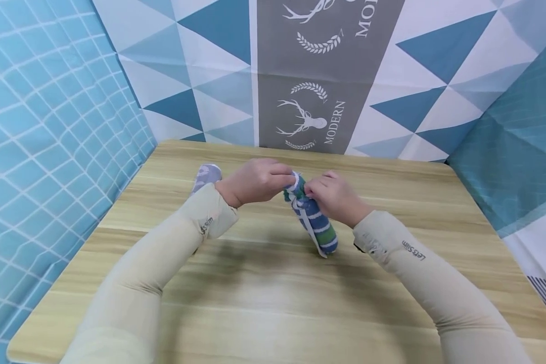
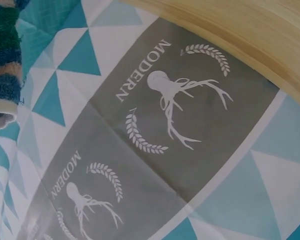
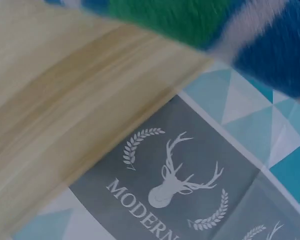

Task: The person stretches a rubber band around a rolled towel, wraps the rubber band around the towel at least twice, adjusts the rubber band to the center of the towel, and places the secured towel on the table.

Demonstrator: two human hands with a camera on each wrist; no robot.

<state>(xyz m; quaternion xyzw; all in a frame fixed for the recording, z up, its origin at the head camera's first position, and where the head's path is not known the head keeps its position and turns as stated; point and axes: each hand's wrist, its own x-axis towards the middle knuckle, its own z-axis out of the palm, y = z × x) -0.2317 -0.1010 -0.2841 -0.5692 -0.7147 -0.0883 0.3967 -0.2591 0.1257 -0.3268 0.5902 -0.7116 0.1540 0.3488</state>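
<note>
A rolled towel [image 1: 324,227] with blue, green and white stripes stands tilted over the table, its lower end near or on the wood. A thin white tie [image 1: 307,222] is wound round its upper part, and one end hangs down along the roll. My left hand [image 1: 261,181] pinches the top end. Just to the right, my right hand [image 1: 333,197] grips the towel's upper side with curled fingers. Fuzzy striped cloth [image 2: 5,65] shows at the left edge of the left wrist view. In the right wrist view the striped cloth [image 3: 180,20] crosses the top.
A lavender patterned roll [image 1: 207,174] lies behind my left wrist, partly hidden by it. The wooden table [image 1: 264,313] spans the space below my hands. A printed cloth wall [image 1: 309,65] rises at its back edge, and a blue checked cloth [image 1: 50,126] hangs at left.
</note>
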